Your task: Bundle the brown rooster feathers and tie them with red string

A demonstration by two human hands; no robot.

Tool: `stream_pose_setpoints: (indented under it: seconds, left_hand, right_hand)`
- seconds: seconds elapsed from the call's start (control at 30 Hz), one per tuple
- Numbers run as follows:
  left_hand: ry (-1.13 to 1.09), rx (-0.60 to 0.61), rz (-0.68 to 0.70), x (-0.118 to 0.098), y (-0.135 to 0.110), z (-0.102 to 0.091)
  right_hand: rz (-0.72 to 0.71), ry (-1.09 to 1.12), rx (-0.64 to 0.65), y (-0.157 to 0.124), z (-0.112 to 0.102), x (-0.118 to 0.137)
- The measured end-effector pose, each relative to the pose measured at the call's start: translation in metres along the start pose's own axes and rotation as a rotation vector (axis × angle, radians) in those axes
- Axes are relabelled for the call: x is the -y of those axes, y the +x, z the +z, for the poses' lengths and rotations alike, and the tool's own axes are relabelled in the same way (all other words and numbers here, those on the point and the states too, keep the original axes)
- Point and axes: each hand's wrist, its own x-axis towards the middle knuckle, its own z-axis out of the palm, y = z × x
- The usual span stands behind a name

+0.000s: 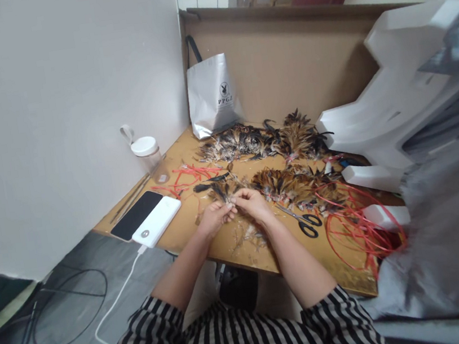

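Over the front part of the yellow table (194, 222), my left hand (217, 217) and my right hand (252, 202) meet with their fingertips nearly touching. Both are closed in a pinch on a small bunch of brown and black feathers (224, 188), whose tips fan out away from me. The quill ends are hidden by my fingers. Just right of my right hand lies a row of brown feather bunches (290, 181). Black-handled scissors (305, 222) rest beside my right wrist. Loose feather scraps (250, 237) are scattered below my hands.
Darker feathers (246, 141) are heaped at the back, before a silver bag (212, 94). Red string (357, 228) tangles at right; more red strips (189, 175) lie left. A phone (137, 214), white power bank (157, 222) and lidded jar (150, 157) stand left.
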Motion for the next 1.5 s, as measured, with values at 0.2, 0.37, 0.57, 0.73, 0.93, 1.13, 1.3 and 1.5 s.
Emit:
stream_pose_setpoints:
  seconds: [0.2,0.37,0.57,0.73,0.93,1.13,1.3,1.5]
  left_hand:
    - [0.102,0.04,0.038,0.008,0.004,-0.005]
    - [0.118,0.053,0.042,0.008,0.003,-0.005]
    - [0.035,0.078,0.028,0.005,0.0,-0.004]
    - [0.083,0.101,0.046,0.007,0.0,-0.005]
    - [0.227,0.108,0.083,0.01,0.0,-0.002]
    - [0.277,0.132,0.134,0.012,0.0,0.001]
    - [0.255,0.073,0.173,0.008,-0.002,0.006]
    - [0.211,0.02,0.183,0.006,-0.002,0.005]
  right_hand:
    - [0.054,0.01,0.088,-0.001,-0.003,0.001]
    - [0.021,0.088,0.045,-0.002,0.002,-0.002]
    - [0.077,0.239,0.047,-0.004,0.011,-0.004]
    - [0.048,0.157,0.104,-0.006,0.008,0.001]
    - [-0.022,-0.147,0.176,-0.006,0.001,0.0]
    - [-0.184,-0.342,0.023,-0.002,0.001,-0.012]
    - [-0.246,-0.378,-0.048,-0.001,0.002,-0.013]
    - [-0.206,-0.321,-0.07,0.002,0.003,-0.016]
